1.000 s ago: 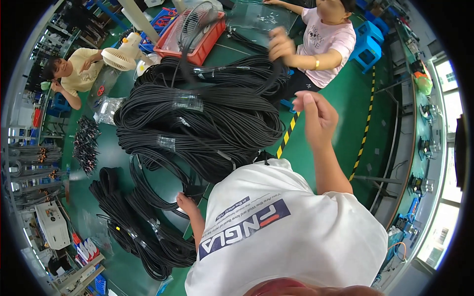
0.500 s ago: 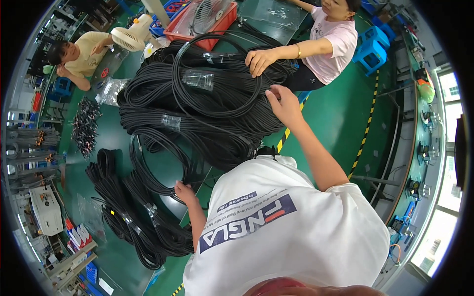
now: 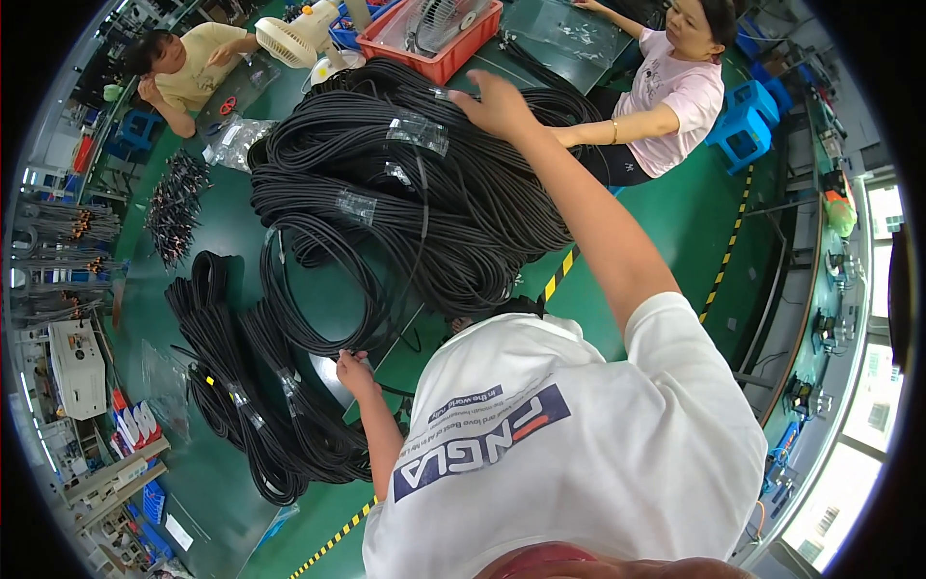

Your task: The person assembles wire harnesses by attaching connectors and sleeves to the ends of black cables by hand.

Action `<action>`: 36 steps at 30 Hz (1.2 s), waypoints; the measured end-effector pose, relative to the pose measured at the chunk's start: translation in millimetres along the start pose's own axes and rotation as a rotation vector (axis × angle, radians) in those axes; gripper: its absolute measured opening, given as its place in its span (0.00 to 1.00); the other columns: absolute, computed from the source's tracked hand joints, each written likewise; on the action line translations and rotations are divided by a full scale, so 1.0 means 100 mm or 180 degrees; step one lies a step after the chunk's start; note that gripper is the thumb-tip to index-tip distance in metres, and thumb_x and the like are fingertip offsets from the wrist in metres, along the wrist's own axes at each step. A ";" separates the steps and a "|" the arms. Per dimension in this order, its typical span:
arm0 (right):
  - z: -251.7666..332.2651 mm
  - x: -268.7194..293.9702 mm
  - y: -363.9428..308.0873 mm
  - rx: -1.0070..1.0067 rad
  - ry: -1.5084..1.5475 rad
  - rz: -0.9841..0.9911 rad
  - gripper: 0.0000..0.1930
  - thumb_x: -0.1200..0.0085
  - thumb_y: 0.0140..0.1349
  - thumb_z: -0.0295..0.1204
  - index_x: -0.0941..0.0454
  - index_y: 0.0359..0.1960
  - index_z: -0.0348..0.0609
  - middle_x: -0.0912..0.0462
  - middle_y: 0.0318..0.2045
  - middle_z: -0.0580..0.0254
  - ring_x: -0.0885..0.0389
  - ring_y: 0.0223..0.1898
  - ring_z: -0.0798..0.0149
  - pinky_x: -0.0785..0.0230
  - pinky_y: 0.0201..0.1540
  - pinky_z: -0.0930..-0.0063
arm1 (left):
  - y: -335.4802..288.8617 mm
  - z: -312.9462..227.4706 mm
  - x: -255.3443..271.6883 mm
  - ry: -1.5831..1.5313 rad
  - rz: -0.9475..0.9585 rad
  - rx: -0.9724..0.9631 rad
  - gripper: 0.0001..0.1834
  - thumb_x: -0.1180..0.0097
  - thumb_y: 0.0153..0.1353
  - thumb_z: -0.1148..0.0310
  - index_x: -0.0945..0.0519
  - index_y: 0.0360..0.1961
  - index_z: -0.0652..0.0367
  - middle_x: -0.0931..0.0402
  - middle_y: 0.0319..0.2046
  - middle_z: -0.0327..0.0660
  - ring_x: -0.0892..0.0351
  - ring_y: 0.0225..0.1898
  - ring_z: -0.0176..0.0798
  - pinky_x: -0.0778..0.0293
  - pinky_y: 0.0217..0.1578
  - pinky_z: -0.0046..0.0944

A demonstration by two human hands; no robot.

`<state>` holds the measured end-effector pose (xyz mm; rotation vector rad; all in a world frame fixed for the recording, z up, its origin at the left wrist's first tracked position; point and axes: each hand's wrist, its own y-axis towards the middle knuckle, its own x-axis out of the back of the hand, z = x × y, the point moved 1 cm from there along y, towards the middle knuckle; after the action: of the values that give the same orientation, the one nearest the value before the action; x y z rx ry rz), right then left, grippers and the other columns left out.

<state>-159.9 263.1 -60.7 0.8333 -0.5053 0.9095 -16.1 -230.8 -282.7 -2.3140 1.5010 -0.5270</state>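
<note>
My left hand [image 3: 356, 372] is closed on the lower edge of a loose coil of black cable [image 3: 300, 338], whose loops stand over the green table. Beyond it lies a large heap of bundled black cables [image 3: 318, 145], bound in places with clear plastic wrap [image 3: 419, 133]. Over the far right of this heap reaches my right hand [image 3: 496, 104], fingers apart and nothing visibly held. A co-worker's forearm [image 3: 627, 128] passes behind my right forearm, which hides most of that hand. Two more wrapped cable bundles [image 3: 224, 362] lie to the left of my left hand.
A red crate [image 3: 439, 66] with a fan inside stands at the back, beside a cream desk fan [image 3: 289, 39]. Clear bags of parts [image 3: 237, 142] and a pile of short cable pieces [image 3: 177, 207] sit at left. A second person [image 3: 198, 63] sits at the far left.
My right hand has swung farther away and left over the heap. The large loop that lay raised across the heap has dropped from sight. My left hand keeps its hold on the coil.
</note>
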 end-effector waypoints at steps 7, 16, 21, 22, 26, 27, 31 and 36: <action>-0.12 -0.29 -0.13 0.0184 -0.0370 0.0897 0.33 0.47 0.54 0.56 0.22 0.39 0.29 0.20 0.37 0.37 0.21 0.42 0.41 0.30 0.47 0.56 | -0.12 -0.01 0.00 0.0080 0.0109 0.0152 0.17 0.56 0.67 0.56 0.28 0.36 0.62 0.23 0.23 0.43 0.40 0.10 0.26 0.48 0.12 0.29; 0.19 0.57 -0.33 -0.0446 0.0729 0.0086 0.16 0.43 0.60 0.41 0.22 0.34 0.37 0.20 0.19 0.56 0.21 0.20 0.64 0.31 0.25 0.70 | -0.06 0.01 -0.14 0.0232 0.0352 -0.0442 0.15 0.54 0.68 0.57 0.29 0.33 0.59 0.20 0.25 0.42 0.45 0.09 0.23 0.52 0.10 0.28; 0.68 1.52 -0.84 -0.0685 0.1049 -0.0665 0.14 0.44 0.63 0.40 0.23 0.30 0.39 0.27 0.16 0.73 0.33 0.16 0.79 0.43 0.18 0.82 | -0.31 -0.44 -0.35 0.0095 0.0651 -0.0814 0.12 0.54 0.69 0.63 0.29 0.35 0.63 0.24 0.24 0.40 0.24 0.28 0.31 0.33 0.32 0.30; 0.84 1.72 -0.99 -0.0912 0.1386 -0.0788 0.14 0.44 0.63 0.39 0.23 0.29 0.40 0.30 0.16 0.75 0.36 0.15 0.81 0.47 0.16 0.85 | -0.32 -0.48 -0.36 0.0104 0.0654 -0.0804 0.12 0.54 0.69 0.63 0.29 0.35 0.63 0.24 0.24 0.40 0.24 0.28 0.31 0.33 0.32 0.30; 1.01 2.50 -1.61 -0.0726 0.2610 -0.1461 0.11 0.49 0.67 0.34 0.26 0.34 0.38 0.37 0.14 0.76 0.45 0.11 0.82 0.57 0.13 0.85 | -0.36 -0.59 -0.54 -0.0106 0.0960 -0.0861 0.10 0.52 0.68 0.63 0.28 0.36 0.60 0.21 0.25 0.39 0.38 0.19 0.22 0.47 0.20 0.24; 1.01 2.67 -1.73 -0.0606 0.2823 -0.1415 0.11 0.52 0.68 0.34 0.28 0.37 0.37 0.38 0.14 0.76 0.46 0.11 0.82 0.56 0.12 0.85 | -0.39 -0.61 -0.57 -0.0163 0.0990 -0.0923 0.10 0.52 0.67 0.63 0.28 0.36 0.60 0.21 0.25 0.39 0.39 0.19 0.22 0.47 0.20 0.24; 1.02 3.25 -2.24 0.0015 0.3478 -0.1125 0.14 0.62 0.72 0.34 0.34 0.43 0.32 0.38 0.14 0.77 0.47 0.09 0.82 0.53 0.10 0.87 | -0.62 -0.86 -0.76 0.0014 0.1211 -0.0782 0.09 0.52 0.68 0.65 0.29 0.37 0.59 0.21 0.25 0.37 0.45 0.17 0.20 0.49 0.19 0.25; 1.02 3.70 -2.61 0.0453 0.3458 -0.1090 0.16 0.62 0.72 0.36 0.35 0.44 0.31 0.39 0.13 0.77 0.44 0.09 0.82 0.48 0.10 0.89 | -0.83 -0.94 -0.87 -0.0061 0.1256 -0.0956 0.07 0.51 0.67 0.66 0.28 0.38 0.58 0.21 0.27 0.39 0.46 0.14 0.19 0.52 0.15 0.24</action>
<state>253.9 268.6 149.7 0.4226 0.6341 0.9386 -27.2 -125.7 -173.0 -2.1257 2.0792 -0.1821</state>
